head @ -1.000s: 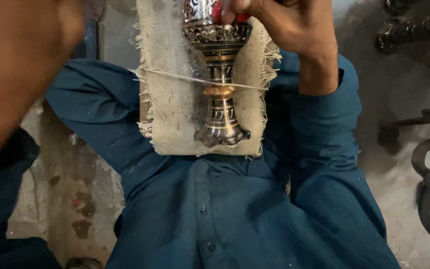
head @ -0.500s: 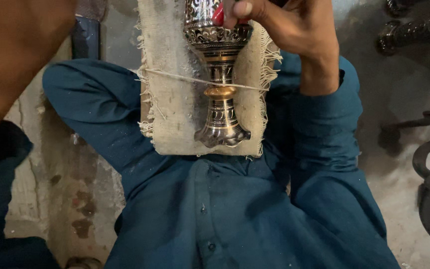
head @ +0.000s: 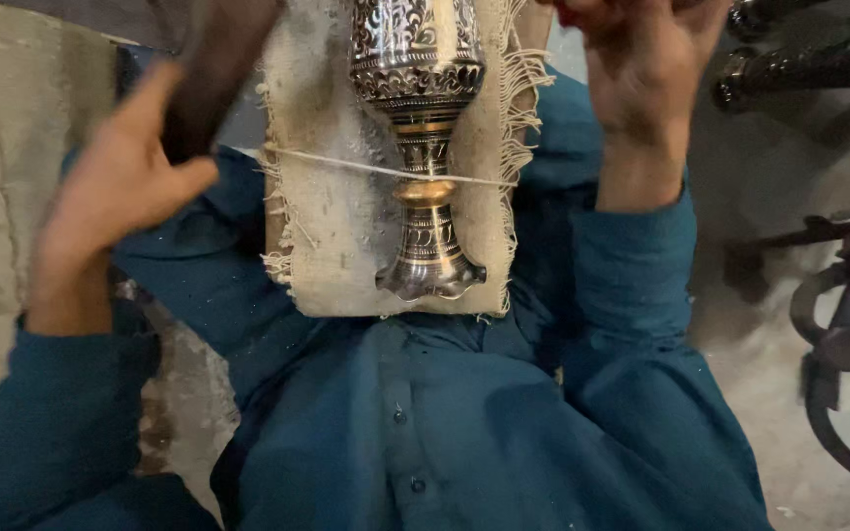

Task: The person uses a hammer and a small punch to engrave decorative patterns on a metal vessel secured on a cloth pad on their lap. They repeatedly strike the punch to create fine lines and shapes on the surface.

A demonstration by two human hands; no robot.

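Your left hand [head: 120, 187] was raised at the left, fingers loosely curled around a dark, flat wooden tool [head: 213, 74], the thumb pressed against its lower end. Your right hand [head: 641, 69] was lifted at the top right, fingers bent over something red at the frame's edge; how firmly it gripped, you could not tell from this view.

Between the two hands stood one engraved silver-and-brass goblet-shaped metal vessel [head: 423, 128], its flared foot [head: 432, 278] pointing toward your chest. Whether it held anything could not be seen, since its mouth was out of view. It lay on one frayed, off-white cloth pad [head: 327, 236] resting on your lap, and a single pale cord [head: 346, 165] crossed the pad and the vessel's narrow stem. Neither hand touched the vessel: the left was just beside the pad's left edge, the right near its upper right corner.

Dark curved iron pieces [head: 838, 344] lay on the floor at the right.
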